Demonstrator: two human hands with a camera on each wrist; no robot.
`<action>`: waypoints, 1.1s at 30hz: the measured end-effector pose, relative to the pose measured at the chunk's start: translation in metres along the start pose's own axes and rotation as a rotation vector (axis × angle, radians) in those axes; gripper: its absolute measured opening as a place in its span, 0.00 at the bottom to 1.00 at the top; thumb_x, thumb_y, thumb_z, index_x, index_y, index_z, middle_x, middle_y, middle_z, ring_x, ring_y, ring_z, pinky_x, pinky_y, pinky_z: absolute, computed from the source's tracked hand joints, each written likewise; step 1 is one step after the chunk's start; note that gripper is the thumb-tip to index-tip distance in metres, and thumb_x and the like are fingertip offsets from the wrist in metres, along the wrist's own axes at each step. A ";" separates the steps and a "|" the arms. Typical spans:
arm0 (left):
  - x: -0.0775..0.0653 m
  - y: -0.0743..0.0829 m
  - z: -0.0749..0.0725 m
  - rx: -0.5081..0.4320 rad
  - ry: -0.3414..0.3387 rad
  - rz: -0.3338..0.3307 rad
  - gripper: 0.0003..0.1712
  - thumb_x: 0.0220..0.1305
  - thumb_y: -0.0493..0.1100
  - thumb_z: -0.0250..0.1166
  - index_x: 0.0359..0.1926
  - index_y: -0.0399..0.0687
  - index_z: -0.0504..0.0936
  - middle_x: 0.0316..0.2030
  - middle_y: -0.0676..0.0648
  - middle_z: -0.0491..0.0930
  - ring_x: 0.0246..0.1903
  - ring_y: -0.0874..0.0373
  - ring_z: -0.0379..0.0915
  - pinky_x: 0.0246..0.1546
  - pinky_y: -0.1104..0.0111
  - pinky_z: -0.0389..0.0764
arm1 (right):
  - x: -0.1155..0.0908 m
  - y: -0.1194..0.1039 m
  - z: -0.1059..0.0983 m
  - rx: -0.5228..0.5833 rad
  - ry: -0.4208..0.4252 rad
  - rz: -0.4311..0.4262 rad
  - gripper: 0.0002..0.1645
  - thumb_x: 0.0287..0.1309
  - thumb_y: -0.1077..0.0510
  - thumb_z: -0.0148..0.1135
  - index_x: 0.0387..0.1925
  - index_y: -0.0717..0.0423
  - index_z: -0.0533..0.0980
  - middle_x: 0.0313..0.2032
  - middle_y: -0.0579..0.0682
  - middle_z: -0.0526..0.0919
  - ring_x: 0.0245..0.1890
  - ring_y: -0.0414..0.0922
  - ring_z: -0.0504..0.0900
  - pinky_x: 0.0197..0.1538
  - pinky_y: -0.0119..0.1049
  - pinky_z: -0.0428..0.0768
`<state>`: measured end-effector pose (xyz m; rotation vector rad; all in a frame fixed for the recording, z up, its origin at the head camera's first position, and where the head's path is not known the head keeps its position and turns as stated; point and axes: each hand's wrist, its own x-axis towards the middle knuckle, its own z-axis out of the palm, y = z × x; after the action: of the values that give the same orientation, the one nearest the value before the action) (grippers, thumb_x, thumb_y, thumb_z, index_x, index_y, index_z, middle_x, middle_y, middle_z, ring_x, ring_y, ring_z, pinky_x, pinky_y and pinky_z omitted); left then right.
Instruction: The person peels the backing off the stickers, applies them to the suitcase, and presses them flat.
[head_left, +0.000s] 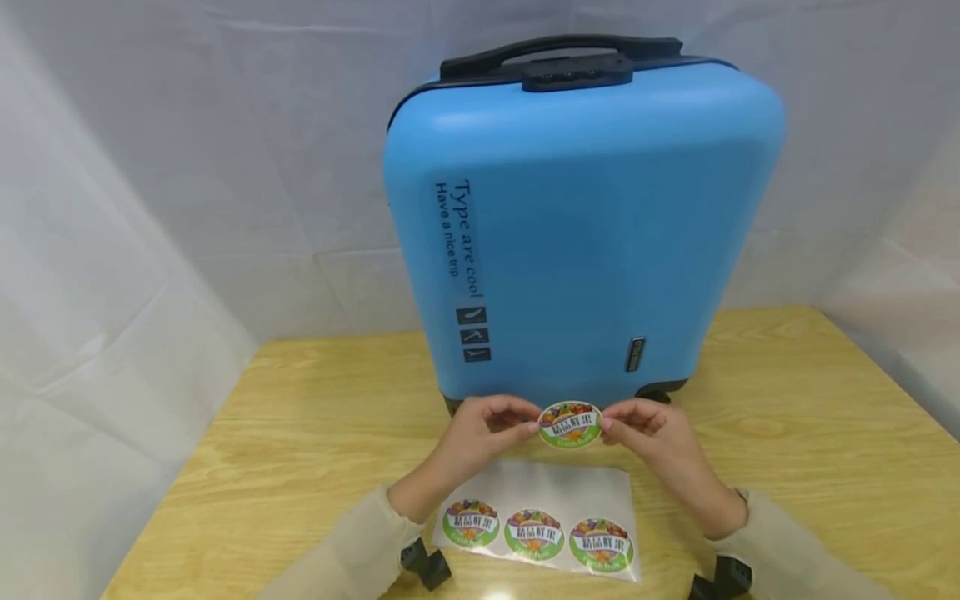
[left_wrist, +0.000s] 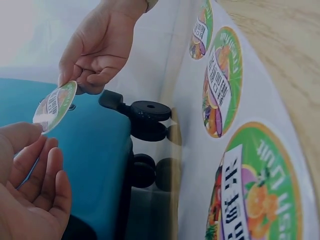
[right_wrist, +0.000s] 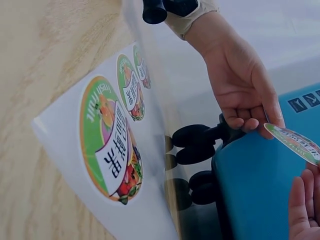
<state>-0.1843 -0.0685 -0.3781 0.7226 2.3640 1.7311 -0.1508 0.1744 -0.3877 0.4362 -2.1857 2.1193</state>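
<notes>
An oval fruit sticker (head_left: 570,424) with a green lower part and dark lettering is held up between both hands, in front of the lower edge of a blue suitcase (head_left: 577,250). My left hand (head_left: 480,437) pinches its left end between thumb and fingers. At the right end, my right hand (head_left: 660,442) pinches it the same way. Both wrist views show the sticker (left_wrist: 56,106) clear of the sheet and tilted. Below the hands, a white sticker sheet (head_left: 547,483) lies on the table, bearing a row of three matching stickers.
The suitcase stands upright at the back of the wooden table (head_left: 300,433), its black handle (head_left: 562,50) on top and dark wheels (left_wrist: 150,117) underneath. White cloth (head_left: 225,167) hangs behind and at the sides. Black devices (head_left: 426,563) are strapped at both wrists.
</notes>
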 end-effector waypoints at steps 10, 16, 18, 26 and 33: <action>-0.002 -0.008 0.003 -0.011 -0.014 -0.037 0.11 0.57 0.38 0.67 0.41 0.36 0.83 0.36 0.42 0.83 0.32 0.64 0.76 0.36 0.73 0.79 | 0.000 0.002 0.003 0.026 0.016 -0.023 0.04 0.58 0.68 0.61 0.34 0.67 0.78 0.27 0.43 0.84 0.28 0.39 0.82 0.39 0.31 0.82; -0.001 -0.006 0.005 -0.005 -0.021 -0.049 0.11 0.57 0.39 0.67 0.38 0.36 0.83 0.34 0.42 0.83 0.31 0.64 0.75 0.35 0.73 0.78 | 0.001 0.003 0.004 0.000 0.019 -0.012 0.09 0.59 0.66 0.60 0.36 0.74 0.76 0.27 0.44 0.84 0.29 0.41 0.83 0.40 0.31 0.82; -0.001 -0.005 0.005 -0.008 -0.015 -0.051 0.10 0.58 0.39 0.67 0.37 0.36 0.83 0.33 0.43 0.83 0.30 0.64 0.74 0.33 0.74 0.78 | 0.002 0.003 0.005 -0.006 0.021 -0.011 0.10 0.59 0.66 0.60 0.36 0.75 0.76 0.27 0.46 0.84 0.29 0.41 0.83 0.40 0.31 0.82; -0.002 -0.001 0.005 -0.031 0.009 -0.064 0.08 0.57 0.39 0.67 0.36 0.37 0.84 0.31 0.45 0.83 0.26 0.64 0.73 0.27 0.76 0.75 | 0.001 0.002 0.004 -0.010 0.016 -0.017 0.10 0.59 0.66 0.60 0.36 0.74 0.76 0.28 0.50 0.84 0.29 0.42 0.83 0.40 0.31 0.82; -0.001 0.000 0.006 -0.028 0.047 -0.051 0.08 0.56 0.38 0.68 0.35 0.37 0.84 0.31 0.42 0.84 0.25 0.65 0.73 0.25 0.76 0.75 | 0.002 0.004 0.003 -0.016 0.016 -0.040 0.09 0.59 0.66 0.60 0.36 0.74 0.76 0.28 0.49 0.84 0.30 0.42 0.83 0.39 0.32 0.82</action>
<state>-0.1809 -0.0638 -0.3802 0.6183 2.3608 1.7758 -0.1532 0.1711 -0.3913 0.4566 -2.1658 2.0759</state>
